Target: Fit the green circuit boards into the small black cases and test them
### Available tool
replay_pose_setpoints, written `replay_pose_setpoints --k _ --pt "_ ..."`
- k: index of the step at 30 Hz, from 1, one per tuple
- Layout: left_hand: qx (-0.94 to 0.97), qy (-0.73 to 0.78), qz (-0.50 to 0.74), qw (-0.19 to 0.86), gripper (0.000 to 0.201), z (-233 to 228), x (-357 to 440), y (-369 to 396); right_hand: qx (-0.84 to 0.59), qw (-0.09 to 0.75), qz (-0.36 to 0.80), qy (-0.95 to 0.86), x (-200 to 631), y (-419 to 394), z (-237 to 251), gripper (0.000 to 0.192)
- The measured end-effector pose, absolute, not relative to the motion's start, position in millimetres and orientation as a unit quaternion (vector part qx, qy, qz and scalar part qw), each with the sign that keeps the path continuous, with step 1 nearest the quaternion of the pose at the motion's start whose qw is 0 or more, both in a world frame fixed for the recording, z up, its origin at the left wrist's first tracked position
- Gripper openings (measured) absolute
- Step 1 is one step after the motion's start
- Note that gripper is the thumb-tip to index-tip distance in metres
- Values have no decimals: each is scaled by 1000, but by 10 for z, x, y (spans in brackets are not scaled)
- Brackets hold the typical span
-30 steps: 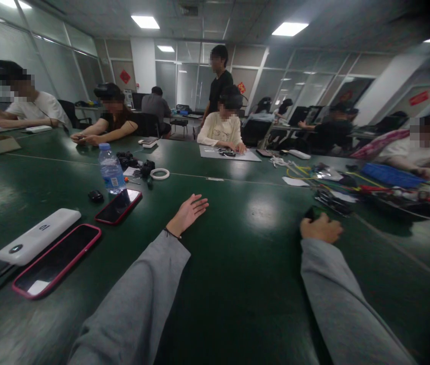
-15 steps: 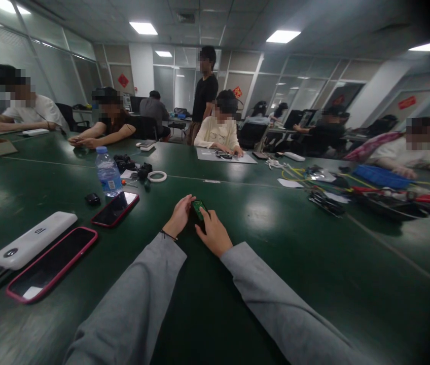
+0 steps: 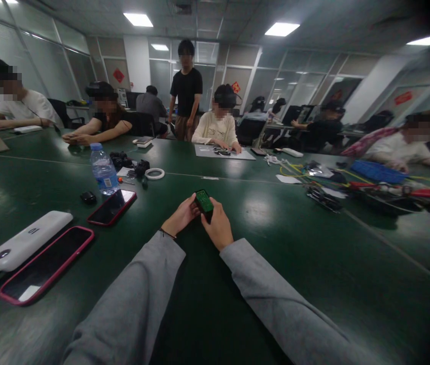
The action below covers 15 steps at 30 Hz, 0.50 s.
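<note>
Between my two hands is a small dark box with a green, finely marked top face (image 3: 204,202); its exact kind cannot be made out. My left hand (image 3: 183,214) grips its left side, fingers curled along the edge. On the right side, my right hand (image 3: 218,224) closes on the near corner with thumb and fingers. The box is tilted, its green face turned up towards me. Its underside is hidden.
On the green table (image 3: 276,284), left of my hands, lie a red-cased phone (image 3: 112,207), a larger phone (image 3: 47,264), a white power bank (image 3: 28,241) and a water bottle (image 3: 103,170). Cables and tools (image 3: 323,197) lie to the right. A person (image 3: 217,124) sits opposite.
My right hand has moved from lying over the green face to gripping the box's right side. The box is now raised and more of its face shows. The standing person has turned.
</note>
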<state>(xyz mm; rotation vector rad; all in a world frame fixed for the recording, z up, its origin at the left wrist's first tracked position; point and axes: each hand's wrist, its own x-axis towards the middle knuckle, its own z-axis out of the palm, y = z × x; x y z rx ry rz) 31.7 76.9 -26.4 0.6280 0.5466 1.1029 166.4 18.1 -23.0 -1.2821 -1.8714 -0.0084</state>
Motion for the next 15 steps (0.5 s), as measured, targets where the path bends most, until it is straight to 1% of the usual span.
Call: replay_pose_setpoints --k 2,4,7,8,10,13,15 --pt "276 257 500 780 28 -242 310 757 -456 397 9 -797 1631 163 -217 59" --pt "259 262 500 784 32 -222 291 751 -414 388 26 -823 1606 138 -202 61" --pt "236 284 496 786 38 -206 263 753 -416 435 76 -795 1609 135 -199 58" --pt "231 289 502 782 40 -204 260 756 -435 461 107 -766 1620 151 -206 56" --pt "226 292 521 770 45 -200 266 757 -471 499 204 -698 1642 201 -228 51" --pt "224 301 535 757 54 -179 300 739 -474 501 378 -617 1629 277 -256 46" --pt "231 305 537 752 59 -155 323 710 -457 498 443 -589 1576 306 -262 45"
